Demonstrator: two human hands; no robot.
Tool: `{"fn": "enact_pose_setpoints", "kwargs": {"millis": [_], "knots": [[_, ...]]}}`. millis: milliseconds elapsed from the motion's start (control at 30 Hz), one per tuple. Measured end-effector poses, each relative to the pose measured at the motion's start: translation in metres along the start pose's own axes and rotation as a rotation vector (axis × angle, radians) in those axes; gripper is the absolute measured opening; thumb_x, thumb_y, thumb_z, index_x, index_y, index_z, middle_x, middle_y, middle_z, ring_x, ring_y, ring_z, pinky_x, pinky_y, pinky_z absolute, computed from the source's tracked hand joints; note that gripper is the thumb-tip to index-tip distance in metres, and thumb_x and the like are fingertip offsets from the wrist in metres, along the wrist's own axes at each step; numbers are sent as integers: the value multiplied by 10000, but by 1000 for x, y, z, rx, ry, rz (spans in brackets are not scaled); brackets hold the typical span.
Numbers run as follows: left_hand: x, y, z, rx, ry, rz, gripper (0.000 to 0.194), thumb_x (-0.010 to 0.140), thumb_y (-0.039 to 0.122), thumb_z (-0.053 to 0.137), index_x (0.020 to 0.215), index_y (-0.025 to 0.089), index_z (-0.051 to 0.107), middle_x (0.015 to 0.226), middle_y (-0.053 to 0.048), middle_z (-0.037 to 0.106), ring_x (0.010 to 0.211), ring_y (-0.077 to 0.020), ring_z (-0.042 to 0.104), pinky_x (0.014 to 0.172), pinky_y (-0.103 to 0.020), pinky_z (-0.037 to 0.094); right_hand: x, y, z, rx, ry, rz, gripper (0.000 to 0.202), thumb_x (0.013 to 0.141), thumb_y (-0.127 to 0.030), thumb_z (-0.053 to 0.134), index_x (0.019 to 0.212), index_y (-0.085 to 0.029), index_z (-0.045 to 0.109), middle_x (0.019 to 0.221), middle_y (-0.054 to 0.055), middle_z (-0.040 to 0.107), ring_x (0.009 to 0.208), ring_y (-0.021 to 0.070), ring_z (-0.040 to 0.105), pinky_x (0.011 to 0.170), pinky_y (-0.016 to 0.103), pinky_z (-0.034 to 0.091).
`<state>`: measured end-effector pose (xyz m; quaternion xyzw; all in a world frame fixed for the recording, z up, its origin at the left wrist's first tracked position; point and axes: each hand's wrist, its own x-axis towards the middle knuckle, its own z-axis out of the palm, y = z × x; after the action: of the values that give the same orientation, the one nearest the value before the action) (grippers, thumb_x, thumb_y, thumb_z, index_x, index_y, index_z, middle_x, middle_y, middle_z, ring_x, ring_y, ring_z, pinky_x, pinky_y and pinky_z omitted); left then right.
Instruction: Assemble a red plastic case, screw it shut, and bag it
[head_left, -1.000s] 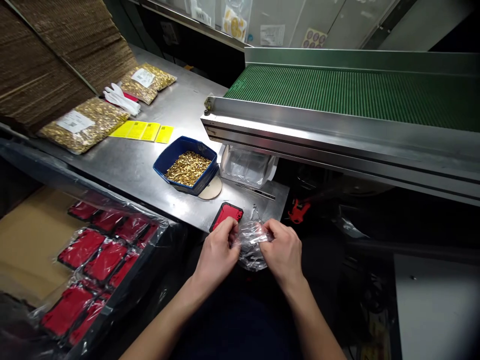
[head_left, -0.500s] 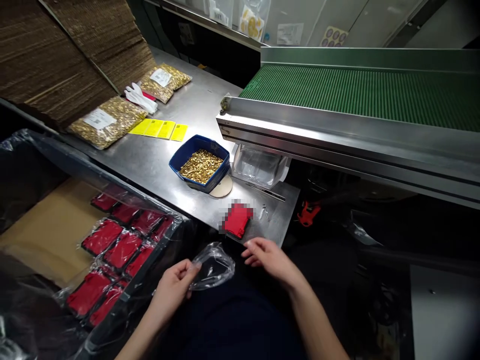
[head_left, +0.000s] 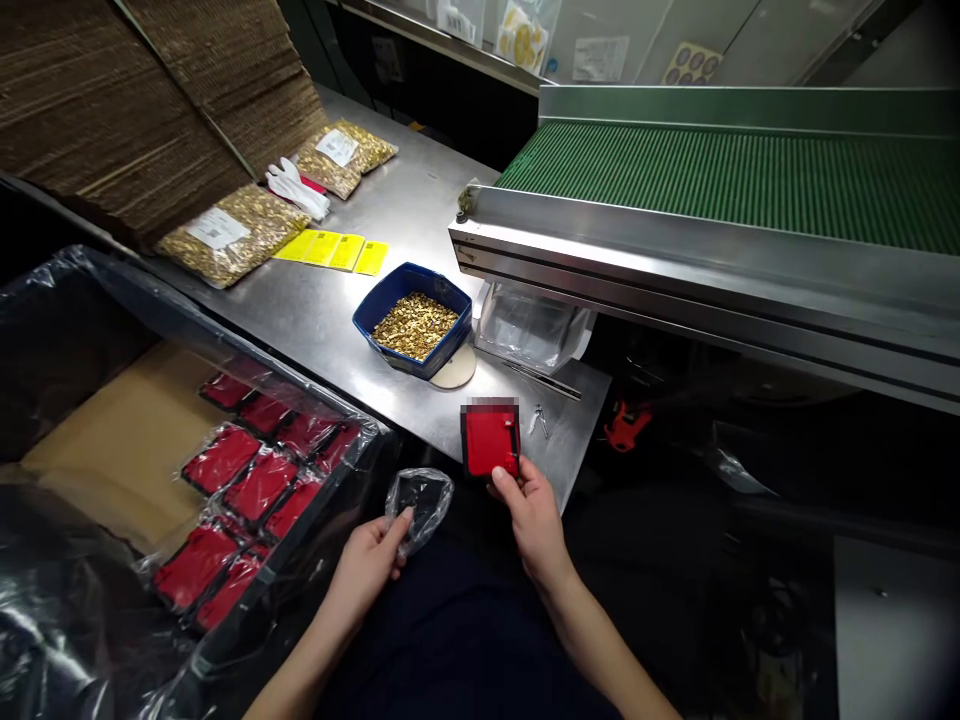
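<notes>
My left hand is closed on the edge of a clear plastic bag, whose mouth gapes in a loop. To the right of it, my right hand grips a flat red pouch with black edging, thumb on its face and fingers behind. The pouch is lifted at the table's near corner, its upper end blurred out. A small metal tool lies just beyond my right hand. Several wrapped red pouches lie in the lined bin at the left.
A blue tray of small gold pieces stands on the metal table, a round disc beside it. Behind are yellow cards, bags of gold pieces and white gloves. The green conveyor juts over the table's right side.
My right hand has taken hold of the red pouch and raised it off the table. The plastic bag stays in my left hand, its mouth tilted more upright. The whole view has shifted slightly.
</notes>
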<state>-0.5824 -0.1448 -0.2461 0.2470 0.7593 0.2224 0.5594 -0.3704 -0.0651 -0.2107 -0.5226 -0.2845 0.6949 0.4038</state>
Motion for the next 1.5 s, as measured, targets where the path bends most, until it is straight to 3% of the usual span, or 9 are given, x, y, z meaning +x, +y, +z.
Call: {"fn": "enact_pose_setpoints", "kwargs": {"millis": [200,300,433,633,867,1000,1133,1300,1500], "knots": [[6,4,5,124,-1,110,692,804,882,415,629,223,532,518,-4,571,466,-187,532,503,-280,397,-27,-19,-27,-873,-509,-140,61,985,-255,594,947,-230,636,889,-36,670,787,148,611,707,236,423],[1,16,2,263,71,219,610,893,778,429,645,229,528,560,11,563,539,-192,540,545,-276,374,-28,-16,-34,-956,-555,-125,74,975,-240,598,901,-231,592,868,-35,664,760,150,610,676,233,395],[-8,40,1,432,207,392,348,957,589,533,878,254,583,715,32,580,643,-190,547,633,-284,364,-27,-15,-32,-1027,-571,-152,27,970,-235,592,947,-246,587,920,-15,679,796,172,618,699,252,376],[-13,63,6,526,235,642,179,986,412,544,964,244,603,851,0,625,753,-193,603,723,-299,427,-31,-15,-25,-1059,-513,-174,21,968,-247,606,953,-252,592,883,-18,668,745,173,608,652,258,336],[-32,62,13,526,195,833,96,1017,282,566,1037,217,633,895,-16,665,791,-177,653,720,-282,488,-51,-2,-28,-878,-231,-172,50,1012,-289,572,1008,-248,599,929,1,668,824,194,647,726,270,429],[-47,75,29,448,155,993,100,1004,187,596,1088,223,636,957,-27,707,862,-178,691,816,-281,541,-57,-3,-26,-936,-295,-243,121,1021,-288,555,1118,-245,613,1004,27,690,876,215,671,757,288,451],[-55,85,47,449,119,1152,193,985,117,588,1139,227,625,993,-44,725,924,-202,708,876,-305,555,-52,-9,-27,-938,-306,-249,88,1002,-271,563,1048,-244,633,953,24,697,832,215,670,737,291,466],[-55,78,58,524,91,1101,109,1002,139,562,1072,213,602,914,-47,682,835,-207,659,767,-324,534,-47,-12,-35,-533,-100,-151,156,1017,-370,586,1077,-246,659,992,29,742,901,217,710,809,289,534],[-48,76,59,570,58,1002,90,1026,179,526,1024,218,607,932,-56,679,860,-224,634,781,-350,515,-42,-1,-40,-219,-42,-79,305,969,-474,675,1129,-215,672,1033,73,759,878,241,717,824,336,569]]}}
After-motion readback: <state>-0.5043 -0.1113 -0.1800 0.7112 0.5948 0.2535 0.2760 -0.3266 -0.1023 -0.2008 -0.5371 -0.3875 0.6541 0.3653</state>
